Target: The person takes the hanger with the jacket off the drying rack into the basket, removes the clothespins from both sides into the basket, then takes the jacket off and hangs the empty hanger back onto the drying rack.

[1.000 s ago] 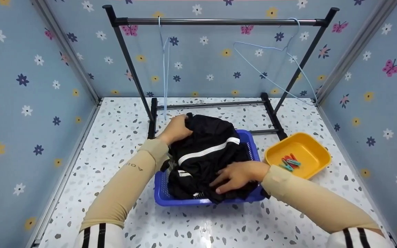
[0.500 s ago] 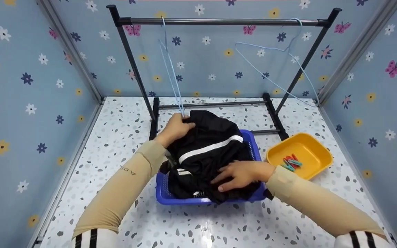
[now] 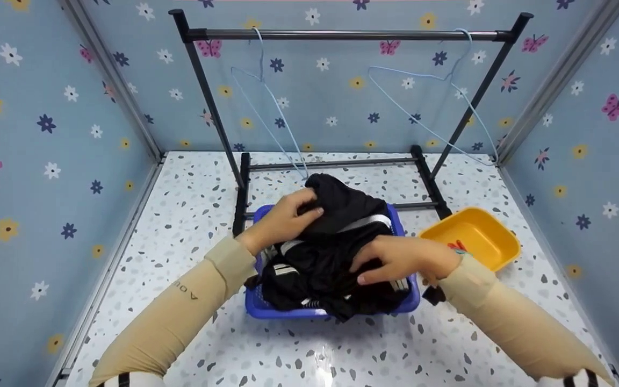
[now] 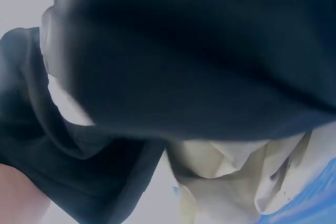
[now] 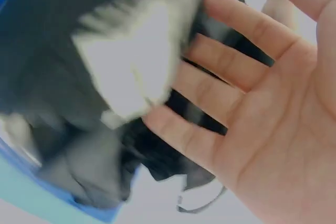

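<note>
A black garment with white stripes (image 3: 342,201) lies bunched over the blue basket (image 3: 288,314). At its upper left edge my left hand (image 3: 282,217) grips the cloth between thumb and fingers and holds it raised a little. Dark fabric (image 4: 184,66) fills most of the left wrist view and hides that hand's fingertips. My right hand (image 3: 406,255) hovers over the basket's right side. In the right wrist view its fingers (image 5: 205,85) are extended and spread beside black and white cloth (image 5: 136,51), with nothing held. More dark and pale clothes lie beneath.
Behind the basket stands a black clothes rack (image 3: 342,35). Two light blue wire hangers hang on it, a left one (image 3: 282,115) and a right one (image 3: 411,115). A yellow tub (image 3: 489,236) with red and teal clothespins (image 3: 459,247) stands right of the basket. Flower-patterned walls enclose the floor.
My left hand has moved right with the garment's edge, folding it over. My right hand has lifted and shifted right. The left hanger has swung round, its lower end further right.
</note>
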{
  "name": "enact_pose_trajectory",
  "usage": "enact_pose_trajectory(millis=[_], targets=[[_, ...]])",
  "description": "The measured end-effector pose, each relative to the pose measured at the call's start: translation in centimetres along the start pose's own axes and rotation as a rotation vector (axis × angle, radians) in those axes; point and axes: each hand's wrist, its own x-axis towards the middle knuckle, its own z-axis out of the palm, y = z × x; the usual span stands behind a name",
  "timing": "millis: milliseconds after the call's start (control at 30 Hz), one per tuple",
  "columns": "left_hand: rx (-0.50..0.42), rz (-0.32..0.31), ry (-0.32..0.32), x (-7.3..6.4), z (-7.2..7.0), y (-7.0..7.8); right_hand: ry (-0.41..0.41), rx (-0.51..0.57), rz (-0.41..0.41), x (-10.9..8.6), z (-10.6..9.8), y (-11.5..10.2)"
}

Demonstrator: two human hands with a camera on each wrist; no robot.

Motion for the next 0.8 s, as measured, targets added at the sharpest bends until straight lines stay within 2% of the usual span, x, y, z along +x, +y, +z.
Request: enact_pose_trajectory(millis=[100, 167, 267, 400, 500, 567, 633, 733, 800], targets=[[0.112, 0.103, -0.097, -0.8, 0.4, 0.9, 0.069, 0.035, -0.009, -1.0, -1.5, 0.2], [0.220, 0.173, -0.142, -1.3, 0.8, 1.3, 0.152, 0.038, -0.020, -1.5, -2.4, 0.5], [0.369, 0.239, -0.197, -2.1, 1.4, 1.8, 0.308, 0.018, -0.010, -1.6, -3.4, 1.0], [0.548, 0.306, -0.265, -3.0, 2.2, 2.5, 0.492, 0.006, 0.033, -0.4, -3.7, 1.5], [0.635, 0.331, -0.307, -3.5, 2.6, 3.2, 0.566, 0.003, 0.072, 1.1, -3.4, 1.9], [0.661, 0.331, -0.310, -3.8, 2.9, 3.6, 0.579, -0.003, 0.110, 2.0, -3.2, 2.2], [0.655, 0.316, -0.283, -4.1, 3.0, 4.1, 0.555, -0.005, 0.153, 2.8, -2.8, 2.5], [0.634, 0.320, -0.187, -4.2, 2.9, 4.4, 0.464, -0.011, 0.210, 3.5, -2.3, 2.8], [0.621, 0.313, -0.115, -4.2, 2.6, 4.4, 0.394, -0.024, 0.218, 3.7, -1.9, 2.9]])
